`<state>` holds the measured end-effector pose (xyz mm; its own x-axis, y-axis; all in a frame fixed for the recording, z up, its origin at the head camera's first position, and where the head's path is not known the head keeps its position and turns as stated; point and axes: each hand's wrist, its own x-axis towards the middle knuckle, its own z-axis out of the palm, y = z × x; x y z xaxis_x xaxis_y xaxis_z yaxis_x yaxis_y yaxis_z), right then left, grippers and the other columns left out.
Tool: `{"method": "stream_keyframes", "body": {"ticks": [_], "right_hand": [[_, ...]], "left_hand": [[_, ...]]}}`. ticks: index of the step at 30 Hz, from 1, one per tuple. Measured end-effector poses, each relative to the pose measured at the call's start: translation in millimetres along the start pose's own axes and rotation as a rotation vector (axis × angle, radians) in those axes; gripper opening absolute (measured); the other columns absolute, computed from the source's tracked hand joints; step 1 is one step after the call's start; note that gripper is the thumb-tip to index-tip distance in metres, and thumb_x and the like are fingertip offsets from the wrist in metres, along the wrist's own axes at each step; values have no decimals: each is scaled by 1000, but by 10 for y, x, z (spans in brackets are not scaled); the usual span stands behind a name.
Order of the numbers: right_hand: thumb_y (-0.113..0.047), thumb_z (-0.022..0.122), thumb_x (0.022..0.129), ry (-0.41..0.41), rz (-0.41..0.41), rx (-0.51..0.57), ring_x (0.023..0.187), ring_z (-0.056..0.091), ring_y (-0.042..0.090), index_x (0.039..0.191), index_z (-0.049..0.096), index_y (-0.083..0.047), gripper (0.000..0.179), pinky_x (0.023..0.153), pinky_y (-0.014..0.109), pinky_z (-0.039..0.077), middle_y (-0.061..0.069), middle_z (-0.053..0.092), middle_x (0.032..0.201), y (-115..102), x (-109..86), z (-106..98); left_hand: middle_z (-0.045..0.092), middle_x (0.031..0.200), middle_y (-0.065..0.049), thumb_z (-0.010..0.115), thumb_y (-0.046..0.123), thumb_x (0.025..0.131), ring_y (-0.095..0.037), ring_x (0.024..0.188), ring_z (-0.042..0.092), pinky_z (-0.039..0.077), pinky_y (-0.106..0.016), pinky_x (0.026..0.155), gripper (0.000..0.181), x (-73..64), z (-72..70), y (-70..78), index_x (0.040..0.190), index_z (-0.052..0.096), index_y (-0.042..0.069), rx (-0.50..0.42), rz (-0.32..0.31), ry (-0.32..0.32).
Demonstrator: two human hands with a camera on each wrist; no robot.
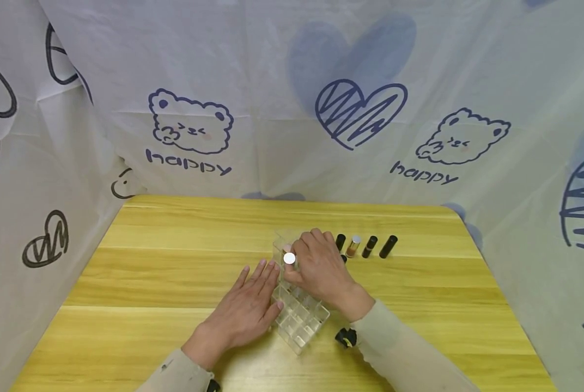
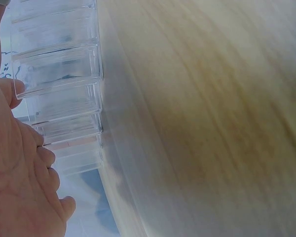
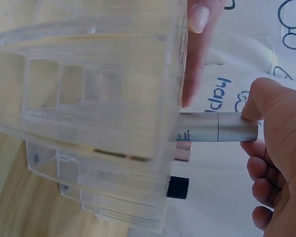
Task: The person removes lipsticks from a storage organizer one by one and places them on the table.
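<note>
A clear divided organizer (image 1: 299, 317) stands on the table between the two hands. My right hand (image 1: 320, 265) pinches a silver lipstick tube (image 3: 212, 127) by its upper end. The tube is upright, its lower part at the organizer's top; how deep it sits I cannot tell. Beside it a pinkish cap (image 3: 183, 151) and a black cap (image 3: 178, 187) stick up from the organizer in the right wrist view. My left hand (image 1: 248, 305) rests along the organizer's left side, fingers extended, with the thumb at the near rim. In the left wrist view, the fingertips (image 2: 48, 157) touch the clear wall.
Right of the organizer stand several tubes: black ones (image 1: 388, 246) (image 1: 370, 246) and a silver-capped one (image 1: 353, 246). A further dark tube is partly hidden by the right hand. Behind the wooden table (image 1: 184, 234) hangs a printed white cloth (image 1: 272, 136).
</note>
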<state>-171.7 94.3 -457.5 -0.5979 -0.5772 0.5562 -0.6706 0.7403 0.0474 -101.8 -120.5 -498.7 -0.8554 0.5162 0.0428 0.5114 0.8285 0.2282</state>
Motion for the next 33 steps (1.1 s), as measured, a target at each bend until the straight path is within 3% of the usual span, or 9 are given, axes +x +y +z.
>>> {"method": "stream_keyframes", "body": {"ticks": [16,21,29,33], "right_hand": [[-26,76,81,50,8,9,78,52,23,85,68,-10,19,68,35,39,2,62,83,1,-90,-253],[-28,77,79,54,8,1,78,51,24,84,67,-9,22,67,35,37,2,62,83,14,-164,-322],[-28,78,77,67,9,21,79,53,24,85,69,-7,24,72,38,45,3,62,82,35,-331,-477],[-26,78,76,62,34,46,81,53,24,85,68,-7,23,72,36,42,2,62,83,67,-446,-547]], "left_hand": [[16,176,-10,31,51,113,-28,164,12,11,-54,134,72,8,-27,11,168,17,7,-26,-16,-37],[16,176,-11,31,51,113,-28,164,13,11,-54,134,72,3,-23,10,168,18,6,-24,-18,-30],[19,176,-13,32,50,113,-30,164,15,12,-55,134,72,5,-25,12,167,20,4,-17,-14,-23],[17,176,-13,31,50,113,-30,164,15,11,-55,134,72,5,-29,15,167,20,3,-9,-17,-29]]}}
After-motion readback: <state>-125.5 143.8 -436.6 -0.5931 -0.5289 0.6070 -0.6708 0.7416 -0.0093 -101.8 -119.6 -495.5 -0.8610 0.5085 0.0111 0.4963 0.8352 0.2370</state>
